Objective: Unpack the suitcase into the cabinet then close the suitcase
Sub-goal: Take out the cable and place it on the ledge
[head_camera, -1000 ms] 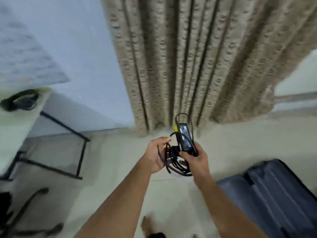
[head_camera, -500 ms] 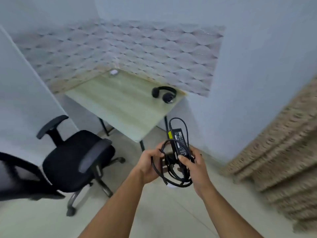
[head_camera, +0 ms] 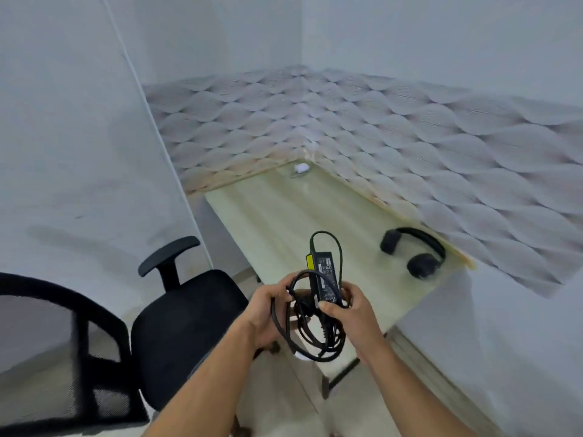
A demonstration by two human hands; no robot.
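A black laptop charger (head_camera: 325,275) with a yellow sticker stands upright between my hands, its coiled black cable (head_camera: 303,335) hanging in loops below. My right hand (head_camera: 353,313) grips the lower end of the brick with thumb in front. My left hand (head_camera: 268,313) holds the cable loops from the left side. Both hands hover over the front edge of a pale wooden desk (head_camera: 284,222). The suitcase and the cabinet are out of view.
Black headphones (head_camera: 413,253) lie on the desk's right side and a small white object (head_camera: 300,168) sits in its far corner. A black office chair (head_camera: 186,323) stands left of the desk. Patterned panels line the walls behind.
My view has swung left from the curtain and suitcase to the desk, which now lies straight ahead and closer. Both hands keep the same hold on the charger and cable.
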